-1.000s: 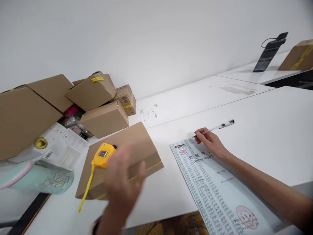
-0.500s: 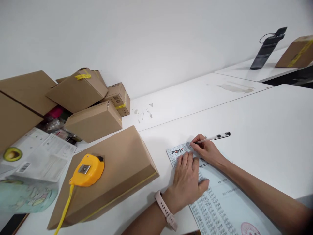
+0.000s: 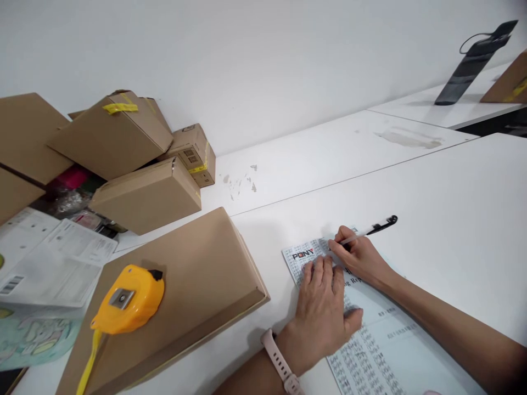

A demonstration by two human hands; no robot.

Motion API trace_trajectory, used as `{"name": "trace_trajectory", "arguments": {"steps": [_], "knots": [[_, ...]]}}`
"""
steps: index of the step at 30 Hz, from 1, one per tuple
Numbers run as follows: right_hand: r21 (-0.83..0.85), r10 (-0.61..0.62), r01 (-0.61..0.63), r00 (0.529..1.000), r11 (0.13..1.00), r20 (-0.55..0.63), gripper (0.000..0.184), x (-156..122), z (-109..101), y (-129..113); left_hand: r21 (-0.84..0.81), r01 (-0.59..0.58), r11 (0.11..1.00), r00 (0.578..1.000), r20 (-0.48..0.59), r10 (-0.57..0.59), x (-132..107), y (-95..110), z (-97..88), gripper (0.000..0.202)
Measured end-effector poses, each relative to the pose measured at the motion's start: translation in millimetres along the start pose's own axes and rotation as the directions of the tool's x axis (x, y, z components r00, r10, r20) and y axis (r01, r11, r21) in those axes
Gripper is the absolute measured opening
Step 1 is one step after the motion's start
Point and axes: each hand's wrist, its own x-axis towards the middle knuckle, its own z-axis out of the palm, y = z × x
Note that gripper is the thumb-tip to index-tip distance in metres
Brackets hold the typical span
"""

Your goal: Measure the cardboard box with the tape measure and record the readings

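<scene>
A pale blue sheet of paper (image 3: 405,343), headed "PONY" and covered with rows of small handwriting along its left side, lies on the white table. Flat on its upper left part rests my left hand (image 3: 323,312), fingers stretched out, a pink wristband (image 3: 282,362) round the wrist. My right hand (image 3: 362,258) is closed round a pen (image 3: 373,229) with a clear barrel and black cap end. The pen's tip is at the paper's top edge, mostly hidden by the fingers. Just left of the paper is a flat cardboard box (image 3: 181,274) carrying a yellow tape measure (image 3: 129,302).
Several cardboard boxes (image 3: 144,197) are stacked at the back left against the wall. White printed packaging (image 3: 53,263) lies at the left edge. A dark water bottle (image 3: 469,68) and another box (image 3: 508,82) stand at the far right. A seam crosses the table.
The view has shifted, so the boxes sit further left and the bottle further right. My right hand has moved slightly with the pen, which tilts a little differently. My left hand stays on the paper.
</scene>
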Motion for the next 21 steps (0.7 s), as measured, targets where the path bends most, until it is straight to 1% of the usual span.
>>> {"name": "trace_trajectory", "arguments": {"steps": [10, 14, 21], "knots": [[0.002, 0.006, -0.007, 1.000, 1.000, 0.014, 0.026, 0.0, 2.3, 5.5, 0.026, -0.001, 1.000, 1.000, -0.006, 0.001, 1.6, 0.5, -0.5, 0.077], [-0.008, -0.010, 0.010, 1.000, 1.000, 0.001, 0.027, 0.4, 2.4, 3.4, 0.033, -0.004, 0.999, 1.000, -0.021, 0.004, 1.1, 0.1, 1.3, 0.076], [-0.033, -0.011, 0.011, 1.000, 0.999, 0.007, 0.025, 0.7, 1.2, 0.4, 0.023, -0.004, 1.000, 1.000, -0.014, 0.005, 1.6, 0.3, 0.6, 0.077]]}}
